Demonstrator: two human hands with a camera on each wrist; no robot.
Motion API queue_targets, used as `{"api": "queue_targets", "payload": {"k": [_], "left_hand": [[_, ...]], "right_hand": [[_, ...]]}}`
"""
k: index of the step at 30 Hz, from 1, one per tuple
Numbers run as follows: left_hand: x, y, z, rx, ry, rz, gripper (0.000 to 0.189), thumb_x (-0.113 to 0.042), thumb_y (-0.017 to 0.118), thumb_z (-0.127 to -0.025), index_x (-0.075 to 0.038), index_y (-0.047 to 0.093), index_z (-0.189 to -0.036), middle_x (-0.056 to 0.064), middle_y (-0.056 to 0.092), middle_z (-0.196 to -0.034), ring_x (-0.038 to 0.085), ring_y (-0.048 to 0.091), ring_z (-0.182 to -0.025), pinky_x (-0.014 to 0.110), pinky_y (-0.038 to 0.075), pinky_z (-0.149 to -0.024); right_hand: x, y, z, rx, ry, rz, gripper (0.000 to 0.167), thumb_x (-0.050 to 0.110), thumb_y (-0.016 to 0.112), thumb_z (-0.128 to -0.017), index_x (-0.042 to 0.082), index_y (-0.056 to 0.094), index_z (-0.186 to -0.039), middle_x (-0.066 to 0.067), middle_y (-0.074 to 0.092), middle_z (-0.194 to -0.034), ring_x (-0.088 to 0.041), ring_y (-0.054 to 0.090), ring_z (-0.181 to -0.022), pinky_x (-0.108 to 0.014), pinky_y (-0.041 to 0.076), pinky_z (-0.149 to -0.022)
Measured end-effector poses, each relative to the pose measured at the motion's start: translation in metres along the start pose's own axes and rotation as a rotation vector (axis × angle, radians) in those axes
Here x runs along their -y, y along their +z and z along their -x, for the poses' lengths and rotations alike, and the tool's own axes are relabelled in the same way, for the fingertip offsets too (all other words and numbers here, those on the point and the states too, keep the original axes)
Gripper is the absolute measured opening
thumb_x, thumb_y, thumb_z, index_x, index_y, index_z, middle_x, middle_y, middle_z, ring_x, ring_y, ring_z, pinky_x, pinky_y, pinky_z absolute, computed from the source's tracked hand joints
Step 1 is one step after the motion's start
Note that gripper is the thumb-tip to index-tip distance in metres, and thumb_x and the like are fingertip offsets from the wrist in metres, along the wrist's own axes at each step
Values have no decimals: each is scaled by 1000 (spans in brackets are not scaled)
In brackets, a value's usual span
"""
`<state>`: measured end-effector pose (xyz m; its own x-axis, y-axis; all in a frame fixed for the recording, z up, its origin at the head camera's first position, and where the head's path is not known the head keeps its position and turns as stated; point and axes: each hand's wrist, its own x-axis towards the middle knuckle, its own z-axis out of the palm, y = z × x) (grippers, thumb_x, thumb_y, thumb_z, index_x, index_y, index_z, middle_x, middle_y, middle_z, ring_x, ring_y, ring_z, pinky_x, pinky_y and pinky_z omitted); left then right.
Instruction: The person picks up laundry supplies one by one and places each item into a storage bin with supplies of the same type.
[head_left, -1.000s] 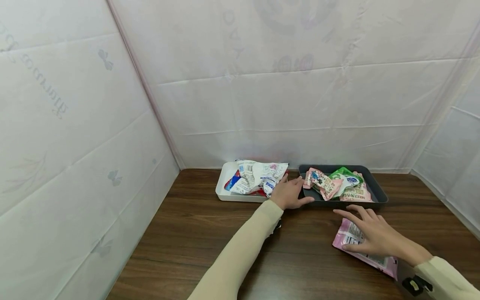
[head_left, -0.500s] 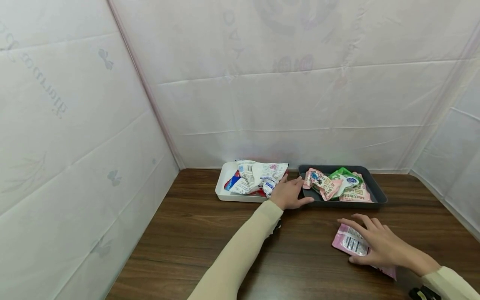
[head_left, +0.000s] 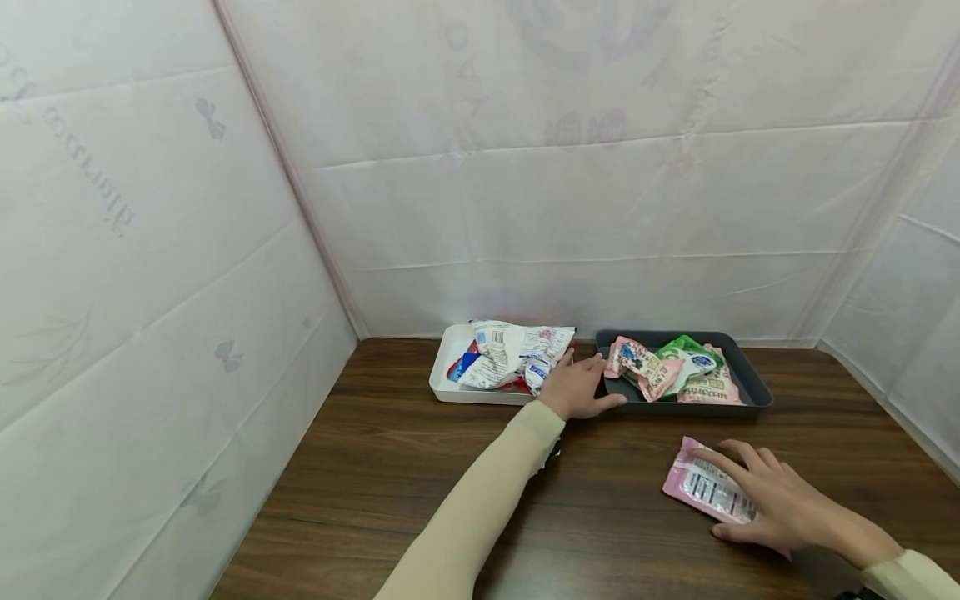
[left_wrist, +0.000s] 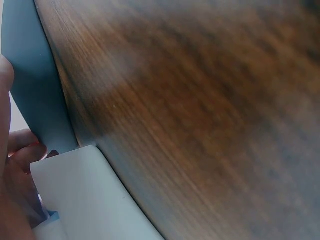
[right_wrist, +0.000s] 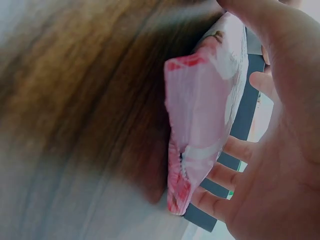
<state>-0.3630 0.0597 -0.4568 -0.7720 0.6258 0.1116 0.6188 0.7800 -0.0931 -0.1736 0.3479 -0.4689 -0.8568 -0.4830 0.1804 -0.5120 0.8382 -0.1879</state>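
Observation:
A pink snack bag (head_left: 705, 487) with a white printed label lies on the wooden table at the right. My right hand (head_left: 787, 504) spans it from above, thumb at the near side and fingers on the far side. In the right wrist view several fingertips reach the edge of the bag (right_wrist: 200, 105), while one finger stays apart from it. My left hand (head_left: 573, 390) rests with extended fingers where the white tray (head_left: 480, 397) and the dark grey tray (head_left: 756, 387) meet. Part of the bag is hidden under my right hand.
White, blue and red snack packs (head_left: 510, 354) fill the white tray. Pink packets (head_left: 652, 371) and a green packet (head_left: 693, 358) lie in the dark tray. Behind the trays hangs a pale cloth wall (head_left: 525, 217), with more cloth at both sides.
My right hand has come down and shifted toward the near right over the pink bag, uncovering more of its label. The left hand stays where it was.

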Motion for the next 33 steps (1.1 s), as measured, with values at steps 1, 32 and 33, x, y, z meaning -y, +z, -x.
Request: {"api": "queue_targets", "payload": {"k": [1, 32, 33], "left_hand": [[0, 0, 0, -2, 0, 2, 85, -78, 37, -97, -19, 44, -158, -4, 45, -159, 9, 45, -143, 41, 18, -127], [0, 2, 0, 0, -6, 7, 85, -78, 38, -97, -19, 43, -158, -3, 44, -159, 8, 43, -144, 40, 15, -127], [0, 3, 0, -1, -5, 6, 85, -78, 38, -97, -19, 43, -158, -3, 44, -159, 8, 43, -144, 40, 15, -127]], "right_hand": [[-1, 0, 1, 2, 2, 2, 97, 68, 81, -75, 32, 42, -156, -18, 48, -139, -32, 53, -108, -57, 52, -77], [-1, -1, 11, -7, 16, 39, 89, 61, 83, -77, 29, 48, -152, -12, 55, -134, -22, 51, -103, -51, 51, -77], [-1, -1, 11, -3, 19, 39, 89, 61, 83, -77, 29, 48, -152, -12, 55, -134, -22, 51, -103, -51, 51, -77]]}}
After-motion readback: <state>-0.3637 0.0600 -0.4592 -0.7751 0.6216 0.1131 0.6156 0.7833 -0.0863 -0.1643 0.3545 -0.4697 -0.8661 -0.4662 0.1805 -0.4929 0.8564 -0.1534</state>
